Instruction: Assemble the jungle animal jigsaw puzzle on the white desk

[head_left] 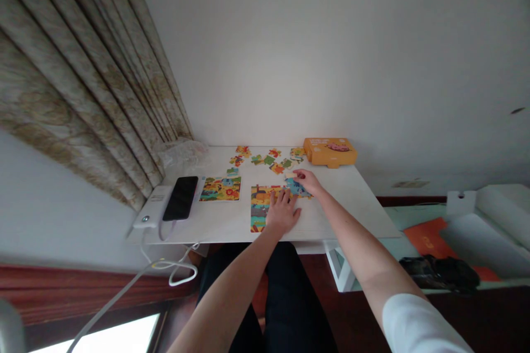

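My left hand (283, 213) lies with its fingers spread on a partly joined jigsaw puzzle (259, 215) near the table's front edge, covering part of its picture. Just beyond and to the right, my right hand (308, 181) pinches a pale-looking puzzle piece (291, 175) above the blue part (298, 188) of the puzzle. Several loose pieces (269, 160) are scattered toward the wall. Left of the puzzle sits a colourful picture card (220, 188) with animals on it.
An orange box (330, 152) stands at the back right of the white table (351, 215). At the left are a black phone (180, 198), a white power strip (153, 207) with a cable (165, 265), and clear plastic wrapping (182, 153). Curtains hang beside the table.
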### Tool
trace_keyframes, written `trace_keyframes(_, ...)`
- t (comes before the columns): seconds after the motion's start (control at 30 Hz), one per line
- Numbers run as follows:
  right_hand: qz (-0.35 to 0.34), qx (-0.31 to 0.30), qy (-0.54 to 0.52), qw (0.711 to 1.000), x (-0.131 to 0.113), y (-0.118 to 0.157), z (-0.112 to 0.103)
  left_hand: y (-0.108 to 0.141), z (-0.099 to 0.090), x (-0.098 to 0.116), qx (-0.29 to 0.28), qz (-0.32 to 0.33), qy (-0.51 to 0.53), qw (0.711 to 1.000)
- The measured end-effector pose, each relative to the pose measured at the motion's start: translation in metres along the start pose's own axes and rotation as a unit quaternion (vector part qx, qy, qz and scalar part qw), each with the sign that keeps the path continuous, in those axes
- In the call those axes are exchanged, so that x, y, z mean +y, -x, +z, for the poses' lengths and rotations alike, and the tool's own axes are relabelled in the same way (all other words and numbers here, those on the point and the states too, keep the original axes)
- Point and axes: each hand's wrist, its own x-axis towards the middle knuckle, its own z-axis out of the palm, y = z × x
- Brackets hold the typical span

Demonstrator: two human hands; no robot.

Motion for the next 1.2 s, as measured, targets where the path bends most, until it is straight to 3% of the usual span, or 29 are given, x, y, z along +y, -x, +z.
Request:
trace_keyframes(0.3, -0.062, 0.064, 0.079, 0.993, 0.003, 0.010, 0.006, 0.001, -0.002, 0.001, 0.010, 0.007, -0.025, 1.000)
trace_keyframes(0.5, -0.159, 0.087, 0.193, 0.964, 0.011, 0.059, -0.005, 0.001, -0.002, 0.000, 0.009, 0.007, -0.028, 1.000)
trace_keyframes(0.67, -0.110, 0.119, 0.284, 0.945, 0.022, 0.113, -0.024, 0.001, 0.001, 0.000, 0.008, 0.006, -0.025, 1.000)
trace_keyframes(0.77, -0.089, 0.096, 0.346, 0.929, 0.015, 0.131, -0.024, 0.000, 0.001, 0.000, 0.005, 0.006, -0.020, 1.000)
trace_keyframes(0.9, -0.090, 0.057, 0.383, 0.918, -0.004, 0.139, -0.017, 0.000, 0.002, -0.002, 0.010, 0.006, -0.009, 1.000)
trace_keyframes(1.03, -0.086, 0.056, 0.374, 0.922, -0.015, 0.138, -0.017, -0.002, 0.003, -0.004, 0.013, -0.008, 0.030, 0.999)
trace_keyframes(1.2, -0.079, 0.065, 0.367, 0.925, -0.017, 0.137, -0.019, -0.016, -0.013, -0.021, 0.082, -0.079, 0.100, 0.989)
